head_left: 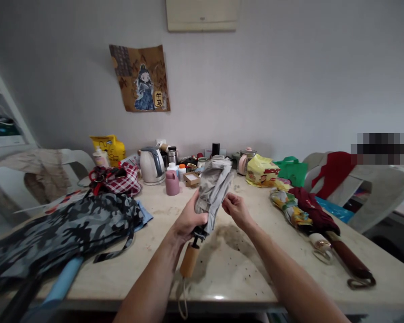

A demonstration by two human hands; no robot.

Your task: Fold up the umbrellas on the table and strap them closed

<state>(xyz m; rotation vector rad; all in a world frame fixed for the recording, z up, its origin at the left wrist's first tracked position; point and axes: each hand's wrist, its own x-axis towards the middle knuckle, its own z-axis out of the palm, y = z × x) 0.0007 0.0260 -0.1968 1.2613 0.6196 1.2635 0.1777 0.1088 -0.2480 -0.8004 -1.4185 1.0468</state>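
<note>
A grey folding umbrella [212,186] with a wooden handle [189,260] and a wrist cord [182,298] is held up over the middle of the table, its canopy collapsed and loosely gathered. My left hand [188,220] wraps round the lower canopy, thumb across the front. The canopy leans a little to the right at its top. At the canopy's right edge, my right hand [236,208] is closed, its fingertips pinched against the fabric. Whatever small part lies between those fingertips is hidden.
A camouflage umbrella [87,224] and a light blue handle [65,278] lie left. A maroon umbrella [318,211] and a yellow patterned one [291,208] lie right. Behind stand a kettle [151,166], pink jug [172,183] and yellow bag [261,171]. Chairs [380,197] flank the table [256,251].
</note>
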